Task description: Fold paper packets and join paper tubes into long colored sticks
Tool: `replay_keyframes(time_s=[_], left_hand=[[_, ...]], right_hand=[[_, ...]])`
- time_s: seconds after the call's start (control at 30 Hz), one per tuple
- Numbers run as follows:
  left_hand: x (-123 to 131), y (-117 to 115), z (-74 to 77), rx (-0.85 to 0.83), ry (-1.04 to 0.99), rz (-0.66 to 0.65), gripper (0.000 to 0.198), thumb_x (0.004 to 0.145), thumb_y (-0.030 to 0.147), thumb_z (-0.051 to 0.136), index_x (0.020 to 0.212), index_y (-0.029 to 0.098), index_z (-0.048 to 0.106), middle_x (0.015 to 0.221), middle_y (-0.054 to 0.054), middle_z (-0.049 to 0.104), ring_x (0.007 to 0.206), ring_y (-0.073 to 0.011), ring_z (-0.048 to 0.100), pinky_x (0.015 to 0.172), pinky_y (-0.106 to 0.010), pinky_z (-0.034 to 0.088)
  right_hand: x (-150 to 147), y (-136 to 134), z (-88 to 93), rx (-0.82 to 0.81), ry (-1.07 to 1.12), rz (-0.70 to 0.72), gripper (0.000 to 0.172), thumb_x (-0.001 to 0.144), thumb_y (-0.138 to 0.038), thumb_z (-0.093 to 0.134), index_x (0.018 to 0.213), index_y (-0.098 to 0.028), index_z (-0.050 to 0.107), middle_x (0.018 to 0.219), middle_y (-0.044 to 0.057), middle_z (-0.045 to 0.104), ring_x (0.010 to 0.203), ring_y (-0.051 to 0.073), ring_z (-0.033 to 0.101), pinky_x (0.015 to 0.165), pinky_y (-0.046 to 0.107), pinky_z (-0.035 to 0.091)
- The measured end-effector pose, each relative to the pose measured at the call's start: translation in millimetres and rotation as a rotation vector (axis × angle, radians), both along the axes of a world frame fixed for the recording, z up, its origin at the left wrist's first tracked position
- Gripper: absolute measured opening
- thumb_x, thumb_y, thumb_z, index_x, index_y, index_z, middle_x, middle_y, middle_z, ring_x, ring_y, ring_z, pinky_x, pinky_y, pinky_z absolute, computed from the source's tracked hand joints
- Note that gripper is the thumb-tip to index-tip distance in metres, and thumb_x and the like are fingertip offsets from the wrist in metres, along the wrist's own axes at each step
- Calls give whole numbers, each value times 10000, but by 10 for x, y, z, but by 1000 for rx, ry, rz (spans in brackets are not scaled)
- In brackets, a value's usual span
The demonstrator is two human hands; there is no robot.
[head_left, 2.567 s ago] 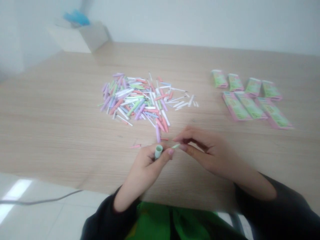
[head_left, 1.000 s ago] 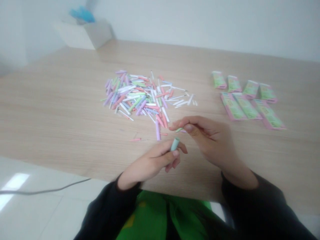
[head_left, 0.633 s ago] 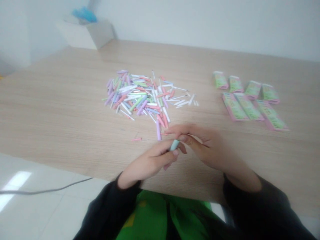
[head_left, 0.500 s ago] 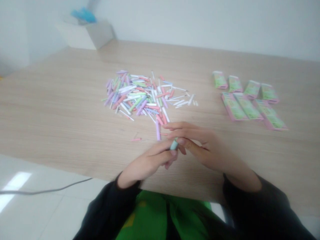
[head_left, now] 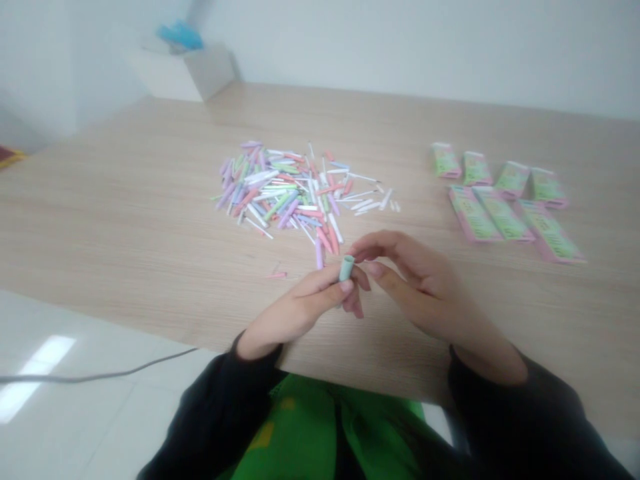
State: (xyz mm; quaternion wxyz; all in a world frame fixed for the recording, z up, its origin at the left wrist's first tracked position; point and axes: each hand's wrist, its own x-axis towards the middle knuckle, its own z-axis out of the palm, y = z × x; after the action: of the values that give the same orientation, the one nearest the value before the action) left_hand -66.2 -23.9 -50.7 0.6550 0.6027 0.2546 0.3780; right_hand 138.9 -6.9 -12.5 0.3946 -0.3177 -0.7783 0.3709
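Right up front, black sleeves (head_left: 215,400) run over a bright green cloth (head_left: 305,427), and here's the left hand (head_left: 300,303), fingers curled closed around a short pale green tube (head_left: 347,268), which stands almost upright above the light wood-grain tabletop (head_left: 150,200). The right hand (head_left: 420,283) arches in from the other side, its fingertips (head_left: 364,248) just beside the tube's top; whether it's pinching anything, I can't tell. Just beyond, a slim lilac stick (head_left: 319,255) lies at the near edge of a loose heap of pastel paper sticks (head_left: 285,193), with a small pink stick (head_left: 276,274) apart. Off to the right, seven pink-edged green rectangular packets (head_left: 503,213) sit in two rows. Far back, a white box (head_left: 210,70) carries something blue (head_left: 180,37).
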Motion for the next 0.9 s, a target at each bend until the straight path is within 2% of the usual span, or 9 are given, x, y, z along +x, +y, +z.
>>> replay_keyframes(time_s=[0.1,0.23,0.4,0.5,0.57,0.67,0.8,0.9], left_hand=[[-5,68,-5,-4,-98,-3,263,1072,392,478,985,187,617,838,-21,586,870,-197,628,848,-342,446],[-19,107,81,-15,-180,26,274,1067,377,491,982,173,654,866,-35,587,879,-202,647,887,-359,457],[-155,47,172,78,-89,96,249,1073,360,487,1023,176,647,877,-38,610,911,-205,651,880,-345,460],[-382,0,97,127,18,235,258,1077,337,480,966,174,645,896,-45,617,912,-193,628,868,-328,456],[-561,-27,5,113,4,352,235,1075,341,488,978,187,636,871,-32,604,877,-183,609,852,-325,459],[-772,-63,-120,64,-39,471,204,1054,362,533,954,203,615,797,3,523,770,-159,562,786,-316,470],[-854,-89,-191,26,-8,552,200,1043,387,556,936,219,575,729,35,442,664,-137,470,686,-295,435],[-832,-92,-188,36,74,540,258,1058,419,518,909,211,552,718,34,442,666,-138,449,687,-299,417]], right_hand=[[-5,36,-46,-33,68,-14,220,1034,-217,562,1231,-283,635,1166,31,727,1049,174,710,922,343,581],[-10,74,-86,-58,100,-31,200,1017,-204,574,1197,-266,635,1111,30,728,988,171,720,878,341,592],[41,89,-144,-44,39,-83,185,1001,-198,572,1160,-264,640,1103,26,722,968,168,708,895,351,566],[111,149,-233,-50,-56,-156,162,987,-207,560,1120,-246,644,1042,34,722,927,182,705,846,354,553],[152,227,-311,-40,-157,-196,167,962,-183,545,1077,-229,656,979,41,712,895,189,695,789,343,540],[160,383,-411,29,-295,-185,207,897,-127,529,1006,-205,686,937,52,680,830,182,657,733,324,516],[32,612,-436,87,-468,-127,251,838,-94,522,974,-170,719,884,50,653,720,157,592,691,306,471],[-132,782,-380,96,-568,-99,254,830,-82,517,942,-157,732,860,48,671,715,153,576,698,296,445]])
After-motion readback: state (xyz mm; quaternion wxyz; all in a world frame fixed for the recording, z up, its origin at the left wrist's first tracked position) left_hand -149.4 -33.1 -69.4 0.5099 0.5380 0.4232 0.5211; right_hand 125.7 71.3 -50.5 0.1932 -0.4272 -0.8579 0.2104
